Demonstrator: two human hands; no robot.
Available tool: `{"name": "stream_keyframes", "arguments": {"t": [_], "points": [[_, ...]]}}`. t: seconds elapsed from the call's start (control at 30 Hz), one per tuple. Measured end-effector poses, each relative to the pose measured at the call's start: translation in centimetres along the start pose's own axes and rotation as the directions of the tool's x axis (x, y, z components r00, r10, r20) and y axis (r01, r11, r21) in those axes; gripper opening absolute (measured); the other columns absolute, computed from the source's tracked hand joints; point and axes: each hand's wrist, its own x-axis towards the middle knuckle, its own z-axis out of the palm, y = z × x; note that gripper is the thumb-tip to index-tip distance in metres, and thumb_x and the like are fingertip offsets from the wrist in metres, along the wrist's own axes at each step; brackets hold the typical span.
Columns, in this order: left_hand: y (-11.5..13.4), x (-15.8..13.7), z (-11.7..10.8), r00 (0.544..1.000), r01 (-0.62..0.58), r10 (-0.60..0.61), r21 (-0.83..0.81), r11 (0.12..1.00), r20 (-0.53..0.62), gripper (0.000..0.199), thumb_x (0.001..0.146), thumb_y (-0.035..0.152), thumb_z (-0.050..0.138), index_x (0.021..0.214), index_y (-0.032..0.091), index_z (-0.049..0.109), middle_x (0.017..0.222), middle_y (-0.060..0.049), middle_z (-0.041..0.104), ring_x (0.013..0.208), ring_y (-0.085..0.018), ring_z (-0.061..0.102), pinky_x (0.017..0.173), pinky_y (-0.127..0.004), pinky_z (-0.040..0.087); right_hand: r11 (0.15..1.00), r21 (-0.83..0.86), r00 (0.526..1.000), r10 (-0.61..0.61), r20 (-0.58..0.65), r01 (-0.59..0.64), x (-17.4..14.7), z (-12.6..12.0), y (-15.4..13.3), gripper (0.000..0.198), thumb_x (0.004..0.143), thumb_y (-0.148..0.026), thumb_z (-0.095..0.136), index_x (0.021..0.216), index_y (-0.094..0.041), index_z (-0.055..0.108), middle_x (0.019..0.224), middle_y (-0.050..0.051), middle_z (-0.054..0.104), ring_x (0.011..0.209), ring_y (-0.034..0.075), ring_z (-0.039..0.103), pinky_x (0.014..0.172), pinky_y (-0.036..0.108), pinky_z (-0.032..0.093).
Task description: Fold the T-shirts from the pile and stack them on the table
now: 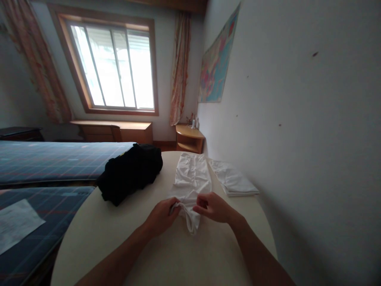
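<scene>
On round table (160,254) by wall (303,151), pinching near end of white garment (193,174) laid there with left hand (162,215); curling right hand (216,208) over it, can't tell if gripping. Flanked by folded cloth (235,178) right, black bundle (132,171) left.

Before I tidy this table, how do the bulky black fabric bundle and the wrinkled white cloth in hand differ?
The bulky black fabric bundle is heaped; the wrinkled white cloth lies flatter. The left hand grips the white cloth, while neither hand touches the black bundle. Both are on the pale round table.
</scene>
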Motion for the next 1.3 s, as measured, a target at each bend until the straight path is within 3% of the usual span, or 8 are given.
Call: {"name": "stream_keyframes", "arguments": {"t": [0.1, 0.3, 0.57, 0.67, 0.8, 0.93, 1.13, 1.3], "points": [[0.0, 0.1, 0.2, 1.000, 0.004, -0.004, -0.019, 1.000, -0.008, 0.022, 0.092, 0.033, 0.049, 0.085, 0.019, 0.064, 0.075, 0.000, 0.066, 0.068, -0.016, 0.057, 0.065, -0.024, 0.039, 1.000, 0.006, 0.992, 0.008, 0.125, -0.009, -1.0, -0.4, -2.6, 0.040, 0.076, -0.056, 0.070, 0.078, -0.018, 0.060, 0.065, -0.004, 0.060, 0.057, 0.010, 0.051, 0.054, 0.021, 0.030], [0.4, -0.2, 0.4, 1.000, -0.010, 0.011, -0.004, 1.000, 0.015, 0.018, 0.090, 0.029, 0.051, 0.089, 0.019, 0.066, 0.076, 0.000, 0.067, 0.067, -0.015, 0.057, 0.065, -0.024, 0.039, 0.993, -0.090, 0.985, 0.095, 0.146, -0.082, -2.9, 0.0, -4.9, 0.022, 0.078, -0.037, 0.068, 0.091, -0.021, 0.061, 0.070, -0.003, 0.067, 0.059, 0.011, 0.055, 0.057, 0.021, 0.030], [1.3, -1.2, -0.7, 0.918, -0.258, 0.292, -0.157, 0.953, 0.267, 0.019, 0.086, 0.028, 0.057, 0.099, 0.021, 0.068, 0.093, -0.001, 0.071, 0.081, -0.015, 0.062, 0.076, -0.023, 0.045, 0.970, -0.222, 0.971, 0.146, 0.190, -0.102, -6.7, 0.6, -5.6, 0.025, 0.073, -0.016, 0.056, 0.096, -0.023, 0.065, 0.074, -0.001, 0.069, 0.065, 0.013, 0.059, 0.059, 0.021, 0.031], [1.6, -1.4, -1.0, 0.920, -0.244, 0.300, -0.229, 0.942, 0.253, 0.021, 0.089, 0.032, 0.055, 0.101, 0.020, 0.067, 0.101, -0.004, 0.071, 0.088, -0.015, 0.064, 0.078, -0.024, 0.048, 0.958, -0.258, 0.964, 0.176, 0.197, -0.122, -8.7, 0.3, -6.2, 0.030, 0.070, -0.014, 0.055, 0.096, -0.024, 0.066, 0.076, 0.000, 0.070, 0.068, 0.014, 0.061, 0.060, 0.022, 0.031], [2.0, -1.5, -1.3, 0.934, -0.214, 0.235, -0.105, 0.971, 0.271, 0.021, 0.086, 0.032, 0.058, 0.101, 0.020, 0.066, 0.093, -0.002, 0.070, 0.079, -0.014, 0.063, 0.072, -0.023, 0.048, 0.932, -0.318, 0.950, 0.242, 0.197, -0.171, -11.1, 0.5, -6.4, 0.030, 0.069, -0.013, 0.054, 0.094, -0.025, 0.066, 0.077, 0.001, 0.071, 0.071, 0.018, 0.064, 0.061, 0.024, 0.032], [3.3, -2.3, -1.7, 0.866, -0.305, 0.248, 0.066, 0.950, 0.434, 0.026, 0.075, 0.036, 0.072, 0.098, 0.024, 0.068, 0.090, 0.000, 0.068, 0.081, -0.017, 0.063, 0.074, -0.025, 0.047, 0.898, -0.376, 0.929, 0.317, 0.189, -0.230, -12.3, 1.0, -6.0, 0.024, 0.072, -0.016, 0.053, 0.091, -0.024, 0.066, 0.081, 0.005, 0.072, 0.076, 0.022, 0.066, 0.063, 0.027, 0.033], [5.1, -4.4, -1.8, 0.806, -0.444, 0.304, 0.177, 0.878, 0.508, 0.033, 0.070, 0.038, 0.078, 0.099, 0.027, 0.067, 0.097, -0.001, 0.067, 0.089, -0.021, 0.063, 0.075, -0.027, 0.046, 0.927, -0.351, 0.968, 0.195, 0.159, -0.129, -11.9, 1.5, -5.8, 0.027, 0.068, -0.013, 0.052, 0.091, -0.023, 0.062, 0.093, 0.005, 0.070, 0.086, 0.021, 0.066, 0.071, 0.027, 0.038], [4.7, -5.6, -1.4, 0.822, -0.453, 0.309, 0.219, 0.865, 0.479, 0.021, 0.081, 0.017, 0.062, 0.099, 0.027, 0.065, 0.095, 0.000, 0.068, 0.089, -0.018, 0.064, 0.077, -0.026, 0.046, 0.926, -0.363, 0.967, 0.179, 0.179, -0.104, -12.2, 1.0, -6.2, 0.029, 0.067, -0.010, 0.049, 0.090, -0.022, 0.061, 0.089, 0.004, 0.071, 0.083, 0.021, 0.066, 0.070, 0.027, 0.038]]}}
